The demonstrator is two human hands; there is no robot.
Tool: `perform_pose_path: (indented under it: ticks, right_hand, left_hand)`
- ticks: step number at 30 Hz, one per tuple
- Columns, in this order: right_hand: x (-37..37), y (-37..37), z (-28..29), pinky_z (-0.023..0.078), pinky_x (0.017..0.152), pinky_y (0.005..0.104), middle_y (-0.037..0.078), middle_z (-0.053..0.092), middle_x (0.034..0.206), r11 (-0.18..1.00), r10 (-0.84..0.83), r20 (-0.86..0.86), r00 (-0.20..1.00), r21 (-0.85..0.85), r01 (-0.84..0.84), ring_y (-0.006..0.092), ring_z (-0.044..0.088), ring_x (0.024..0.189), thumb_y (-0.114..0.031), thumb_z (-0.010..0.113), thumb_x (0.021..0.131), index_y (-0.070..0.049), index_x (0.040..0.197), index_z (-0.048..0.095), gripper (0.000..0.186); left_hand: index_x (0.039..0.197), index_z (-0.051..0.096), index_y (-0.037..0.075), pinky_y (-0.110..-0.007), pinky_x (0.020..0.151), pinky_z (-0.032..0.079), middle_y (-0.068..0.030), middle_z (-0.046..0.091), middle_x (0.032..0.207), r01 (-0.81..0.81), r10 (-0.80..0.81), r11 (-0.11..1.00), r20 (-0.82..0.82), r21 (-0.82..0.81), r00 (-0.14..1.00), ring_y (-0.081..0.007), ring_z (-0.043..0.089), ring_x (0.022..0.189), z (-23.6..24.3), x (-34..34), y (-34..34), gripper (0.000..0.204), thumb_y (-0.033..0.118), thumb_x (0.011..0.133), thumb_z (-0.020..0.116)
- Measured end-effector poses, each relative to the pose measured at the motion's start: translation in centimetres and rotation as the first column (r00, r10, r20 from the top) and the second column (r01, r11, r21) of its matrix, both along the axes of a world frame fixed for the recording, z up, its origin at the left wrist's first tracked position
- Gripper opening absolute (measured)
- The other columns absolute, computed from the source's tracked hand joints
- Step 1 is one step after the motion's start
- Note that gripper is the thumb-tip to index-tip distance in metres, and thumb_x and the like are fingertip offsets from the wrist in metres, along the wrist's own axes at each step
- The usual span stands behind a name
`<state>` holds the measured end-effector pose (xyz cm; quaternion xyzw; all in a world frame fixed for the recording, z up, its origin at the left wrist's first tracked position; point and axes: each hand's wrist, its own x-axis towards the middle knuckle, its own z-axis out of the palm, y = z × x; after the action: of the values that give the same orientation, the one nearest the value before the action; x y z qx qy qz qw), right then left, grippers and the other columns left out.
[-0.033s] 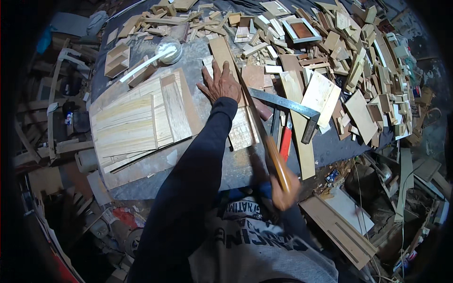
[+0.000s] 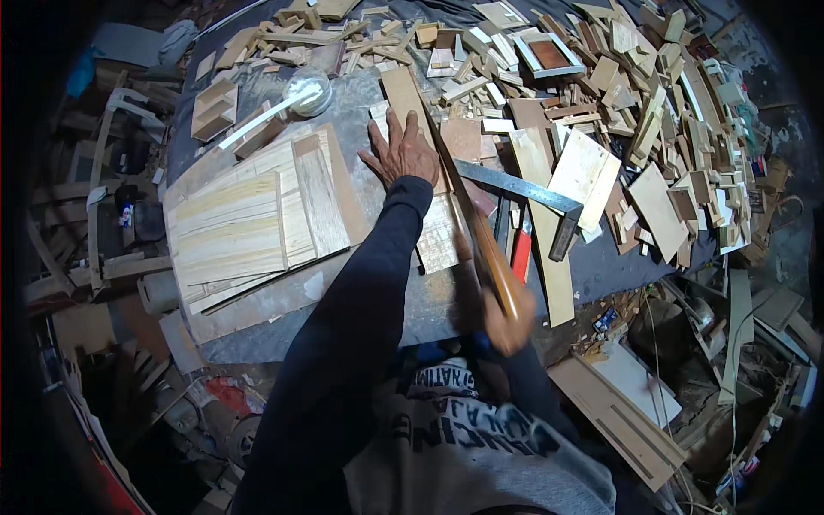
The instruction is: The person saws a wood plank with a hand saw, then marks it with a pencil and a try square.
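My left hand (image 2: pixel 403 154) lies flat with fingers spread, pressing on a narrow wooden board (image 2: pixel 398 84). Under that board shows a pale, marked wooden piece (image 2: pixel 440 245). My right hand (image 2: pixel 508 319), slightly blurred, is wrapped round the wooden handle of a handsaw (image 2: pixel 495 268). Its long blade is seen nearly edge-on and runs along the board's right edge; the teeth cannot be made out. Right of the blade lies a metal try square (image 2: pixel 519 187), resting across a long pale strip (image 2: pixel 558 287). A red-handled tool (image 2: pixel 521 256) lies beside the strip.
Thin wooden panels (image 2: pixel 232 227) are stacked on the table at left. Behind them stand a small open wooden box (image 2: pixel 214 110) and a round clear container (image 2: pixel 307 94) with a white stick across it. Wood offcuts (image 2: pixel 635 94) pile up along the far and right sides.
My right hand has moved forward, away from my body and slightly left, carrying the saw handle with it. My left hand and the board under it stay in place.
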<state>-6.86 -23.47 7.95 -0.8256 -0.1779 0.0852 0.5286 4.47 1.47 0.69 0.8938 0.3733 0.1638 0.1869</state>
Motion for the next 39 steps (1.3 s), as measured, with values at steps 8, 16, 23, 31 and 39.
perform_pose_path:
  ticks: [8, 16, 23, 31, 39]
  right_hand:
    - [-4.9, -4.0, 3.4, 0.052, 0.079, 0.0332, 0.017, 0.071, 0.097, 0.997, -0.068, -0.082, 0.994, 0.033, 0.071, 0.0217, 0.069, 0.087, -0.003, 0.064, 0.083, 0.005, 0.117, 0.063, 0.035]
    - [-3.1, -2.4, -0.3, 0.051, 0.089, 0.0324, 0.025, 0.065, 0.117, 0.999, 0.046, -0.039, 0.998, 0.027, -0.045, 0.0285, 0.067, 0.107, 0.004, 0.056, 0.082, 0.003, 0.13, 0.055, 0.048]
    - [0.3, 0.2, -0.8, 0.047, 0.097, 0.0322, 0.022, 0.061, 0.127, 0.998, 0.055, -0.164, 0.985, 0.045, -0.048, 0.0282, 0.062, 0.116, 0.005, 0.055, 0.083, 0.002, 0.131, 0.055, 0.048]
    - [-2.9, -3.1, 2.2, 0.046, 0.099, 0.0342, 0.024, 0.062, 0.124, 0.994, 0.094, -0.114, 0.989, 0.07, -0.086, 0.0306, 0.061, 0.118, 0.006, 0.056, 0.08, 0.003, 0.131, 0.055, 0.051]
    - [-4.2, -4.1, 2.6, 0.049, 0.094, 0.0358, 0.028, 0.063, 0.118, 0.995, 0.063, -0.072, 0.995, 0.076, -0.057, 0.0317, 0.064, 0.112, 0.006, 0.058, 0.078, 0.006, 0.126, 0.056, 0.048]
  left_hand:
    - [0.139, 0.052, 0.023, -0.072, 0.11, 0.009, -0.0053, 0.03, 0.156, -0.036, 0.036, 0.999, -0.006, -0.004, 0.999, -0.0402, 0.014, 0.145, -0.2, -0.6, 1.0, 0.049, 0.025, 0.09, 0.05]
    - [0.138, 0.053, 0.025, -0.072, 0.109, 0.008, -0.006, 0.029, 0.156, -0.038, 0.038, 0.999, -0.013, 0.004, 0.999, -0.0398, 0.013, 0.145, -0.5, -0.8, 1.2, 0.046, 0.024, 0.092, 0.048]
    - [0.138, 0.052, 0.024, -0.072, 0.109, 0.008, -0.006, 0.029, 0.156, 0.005, -0.004, 1.0, -0.023, 0.011, 1.0, -0.0401, 0.014, 0.144, 0.1, 0.3, 0.4, 0.045, 0.025, 0.093, 0.048]
    - [0.138, 0.053, 0.023, -0.071, 0.11, 0.008, -0.0054, 0.03, 0.156, -0.035, 0.035, 0.999, -0.026, -0.007, 0.999, -0.0401, 0.014, 0.145, 0.2, -0.2, 0.7, 0.045, 0.025, 0.094, 0.047]
    - [0.137, 0.054, 0.024, -0.071, 0.11, 0.008, -0.0055, 0.032, 0.155, -0.044, 0.044, 0.999, -0.006, 0.002, 0.999, -0.0399, 0.016, 0.144, 0.3, -0.6, 1.1, 0.043, 0.025, 0.095, 0.045]
